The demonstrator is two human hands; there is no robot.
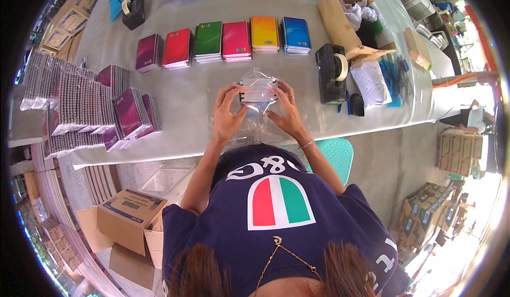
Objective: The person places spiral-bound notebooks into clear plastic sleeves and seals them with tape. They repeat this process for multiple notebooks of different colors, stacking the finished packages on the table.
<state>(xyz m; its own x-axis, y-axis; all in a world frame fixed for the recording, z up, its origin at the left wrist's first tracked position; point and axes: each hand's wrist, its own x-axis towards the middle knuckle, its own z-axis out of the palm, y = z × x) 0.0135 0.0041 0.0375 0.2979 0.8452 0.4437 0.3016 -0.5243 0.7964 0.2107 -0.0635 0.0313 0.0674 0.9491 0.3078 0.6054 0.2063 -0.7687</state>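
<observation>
A small stack of spiral notebooks inside a clear plastic bag [257, 89] sits at the middle of the grey table [212, 92]. My left hand [228, 114] grips the bag's left side and my right hand [287, 114] grips its right side. The loose end of the clear bag [252, 123] lies crumpled between my palms. Just beyond stands a row of several notebook stacks: maroon [149, 53], red [177, 48], green [208, 41], pink [236, 41], orange [264, 33] and blue [296, 35].
Wrapped bundles of purple notebooks [95, 111] pile up at the table's left. A black tape dispenser [332, 73] stands to the right, a second one [133, 10] at the far left. An open cardboard box [348, 21] sits far right. Cartons [127, 217] and a teal stool [334, 156] are on the floor.
</observation>
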